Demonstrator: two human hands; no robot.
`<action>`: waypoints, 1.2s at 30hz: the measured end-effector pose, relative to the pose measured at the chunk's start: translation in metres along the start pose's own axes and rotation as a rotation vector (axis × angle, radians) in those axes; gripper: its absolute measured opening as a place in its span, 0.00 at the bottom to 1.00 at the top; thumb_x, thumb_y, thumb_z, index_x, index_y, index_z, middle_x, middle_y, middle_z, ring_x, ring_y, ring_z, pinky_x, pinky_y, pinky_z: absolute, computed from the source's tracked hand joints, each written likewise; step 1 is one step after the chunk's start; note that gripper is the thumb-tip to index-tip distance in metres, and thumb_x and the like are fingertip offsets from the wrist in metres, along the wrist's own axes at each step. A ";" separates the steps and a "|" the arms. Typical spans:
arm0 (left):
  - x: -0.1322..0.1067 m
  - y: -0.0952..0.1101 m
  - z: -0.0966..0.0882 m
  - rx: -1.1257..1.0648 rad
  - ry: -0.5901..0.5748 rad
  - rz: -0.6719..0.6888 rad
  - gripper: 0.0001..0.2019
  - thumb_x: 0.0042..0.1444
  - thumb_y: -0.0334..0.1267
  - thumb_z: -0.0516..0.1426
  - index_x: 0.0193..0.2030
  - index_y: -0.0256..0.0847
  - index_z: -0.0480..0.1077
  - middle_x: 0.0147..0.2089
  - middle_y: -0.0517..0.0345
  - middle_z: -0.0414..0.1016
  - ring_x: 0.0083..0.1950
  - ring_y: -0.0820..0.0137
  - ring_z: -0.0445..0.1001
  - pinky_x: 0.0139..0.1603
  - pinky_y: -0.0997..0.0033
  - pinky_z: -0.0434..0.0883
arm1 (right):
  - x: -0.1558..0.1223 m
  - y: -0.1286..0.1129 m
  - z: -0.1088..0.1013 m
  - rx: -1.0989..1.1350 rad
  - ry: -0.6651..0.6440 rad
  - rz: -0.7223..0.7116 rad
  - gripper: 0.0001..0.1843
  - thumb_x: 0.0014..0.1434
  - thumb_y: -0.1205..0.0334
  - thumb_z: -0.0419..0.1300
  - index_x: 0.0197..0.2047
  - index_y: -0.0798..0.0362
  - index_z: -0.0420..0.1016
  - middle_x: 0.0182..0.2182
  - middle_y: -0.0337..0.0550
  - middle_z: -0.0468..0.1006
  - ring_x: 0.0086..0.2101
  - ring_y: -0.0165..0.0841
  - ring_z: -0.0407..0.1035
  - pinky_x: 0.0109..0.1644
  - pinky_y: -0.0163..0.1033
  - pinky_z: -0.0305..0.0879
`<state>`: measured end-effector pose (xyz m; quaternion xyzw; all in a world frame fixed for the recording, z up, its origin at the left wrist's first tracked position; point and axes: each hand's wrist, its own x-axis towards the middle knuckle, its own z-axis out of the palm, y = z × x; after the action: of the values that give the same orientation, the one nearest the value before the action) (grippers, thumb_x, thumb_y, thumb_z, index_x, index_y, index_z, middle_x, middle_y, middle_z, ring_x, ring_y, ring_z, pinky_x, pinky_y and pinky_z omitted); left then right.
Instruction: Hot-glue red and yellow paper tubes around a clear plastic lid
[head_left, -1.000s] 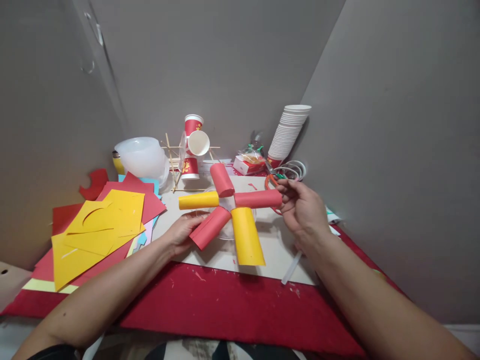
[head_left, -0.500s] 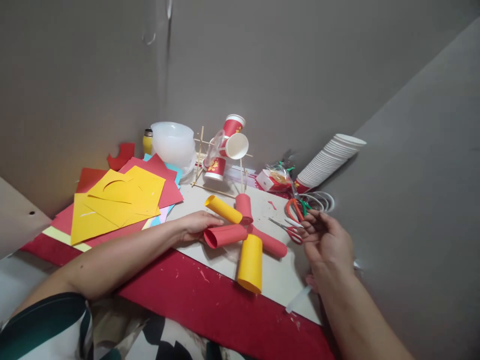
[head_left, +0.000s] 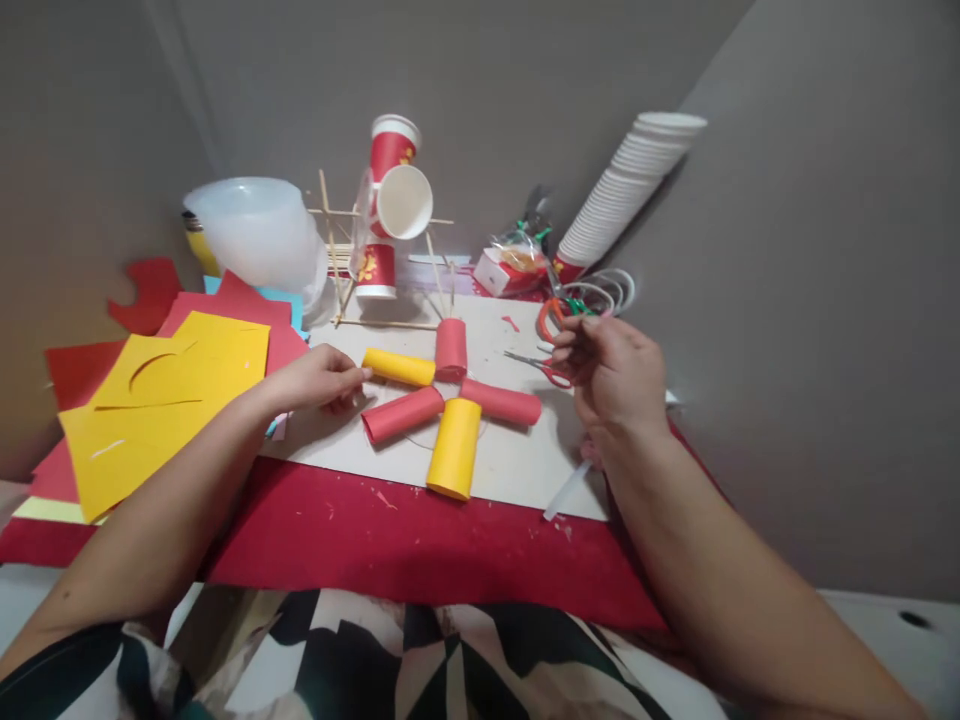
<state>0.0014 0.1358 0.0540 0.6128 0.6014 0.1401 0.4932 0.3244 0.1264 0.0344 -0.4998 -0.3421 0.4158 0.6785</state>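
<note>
Rolled paper tubes lie in a star on the pale board (head_left: 510, 465), around a faint round outline. Three are red, among them the left red tube (head_left: 403, 416) and right red tube (head_left: 501, 402). A wide yellow tube (head_left: 454, 450) points toward me. My left hand (head_left: 324, 380) is closed at the outer end of the slimmer yellow paper tube (head_left: 399, 367), fingertips on its rim. My right hand (head_left: 615, 375) hovers at the right with fingers curled into a pinch; anything inside is hidden. Red-handled scissors (head_left: 551, 370) lie just beside it.
Yellow sheets (head_left: 172, 385) and red paper pile up at left. Behind stand plastic bowls (head_left: 251, 235), a stick frame (head_left: 330, 245) with red paper cups (head_left: 390, 150), and a leaning cup stack (head_left: 630, 185). Orange-handled scissors (head_left: 550, 318) and a glue stick (head_left: 568, 490) lie rightward.
The view has shifted. My left hand has gone from beside the left red tube to the slim yellow tube's end. My right hand's fingers have drawn closer together.
</note>
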 end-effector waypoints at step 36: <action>0.014 0.046 0.048 1.150 -0.029 0.899 0.19 0.64 0.36 0.57 0.61 0.38 0.74 0.67 0.37 0.71 0.68 0.46 0.70 0.68 0.38 0.67 | -0.010 0.005 -0.009 -1.199 -0.945 -0.394 0.23 0.71 0.53 0.52 0.63 0.51 0.76 0.58 0.52 0.81 0.54 0.49 0.76 0.54 0.50 0.69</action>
<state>0.0688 0.1370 0.0610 0.9645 0.2634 -0.0173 -0.0040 0.3273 0.1146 0.0265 -0.4808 -0.8425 0.2007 0.1371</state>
